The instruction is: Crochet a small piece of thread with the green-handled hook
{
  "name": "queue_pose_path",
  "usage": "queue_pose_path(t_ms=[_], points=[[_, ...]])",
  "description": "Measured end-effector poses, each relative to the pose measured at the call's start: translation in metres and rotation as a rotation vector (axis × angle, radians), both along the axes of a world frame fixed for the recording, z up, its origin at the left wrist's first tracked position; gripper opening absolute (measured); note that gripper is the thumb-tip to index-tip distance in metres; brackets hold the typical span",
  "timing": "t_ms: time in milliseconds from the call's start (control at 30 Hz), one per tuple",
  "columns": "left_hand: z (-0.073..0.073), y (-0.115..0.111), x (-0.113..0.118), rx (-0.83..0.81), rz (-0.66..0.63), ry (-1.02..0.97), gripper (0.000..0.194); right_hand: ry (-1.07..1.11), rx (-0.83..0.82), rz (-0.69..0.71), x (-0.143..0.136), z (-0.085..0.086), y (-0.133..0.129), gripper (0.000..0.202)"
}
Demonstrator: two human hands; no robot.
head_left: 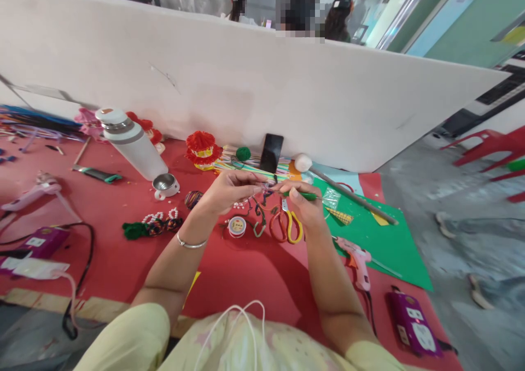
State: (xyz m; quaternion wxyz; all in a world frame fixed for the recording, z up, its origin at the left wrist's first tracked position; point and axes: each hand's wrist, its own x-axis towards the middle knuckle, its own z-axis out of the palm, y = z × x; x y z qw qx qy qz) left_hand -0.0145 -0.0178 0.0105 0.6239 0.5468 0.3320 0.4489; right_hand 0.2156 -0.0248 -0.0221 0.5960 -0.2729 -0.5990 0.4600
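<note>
Over the red table, my left hand (233,189) is pinched closed on a small dark piece of yarn work (267,188). My right hand (302,199) is wrapped round a green-handled tool (309,195), its thin shaft pointing left to the yarn work. Both hands nearly meet at the fingertips. Beneath them lie red-and-yellow scissors (289,226), a round white spool (237,226), and dark yarn strands (260,221). A multicoloured yarn ball (192,199) sits left of my left hand. Fine detail between the fingers is too small to tell.
A white bottle (133,144) and steel cup (165,185) stand left. A phone (271,152) leans on the white partition (246,87). Right are a pink glue gun (356,259), a long rod (353,195), a green sheet (394,251) and a purple box (412,322). People sit beyond the partition.
</note>
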Motion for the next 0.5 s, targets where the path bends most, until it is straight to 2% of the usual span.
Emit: queue_pose_path(t_ms=[267,500], points=[[0.0004,0.0005,0.0027,0.049,0.023,-0.011,0.03,-0.084,0.031,-0.016,0.0038,-0.0031,-0.0006,0.02],[-0.0033,0.0025,0.0029,0.253,0.148,0.114,0.018,-0.24,0.094,-0.062,0.0049,0.0061,-0.0059,0.018]])
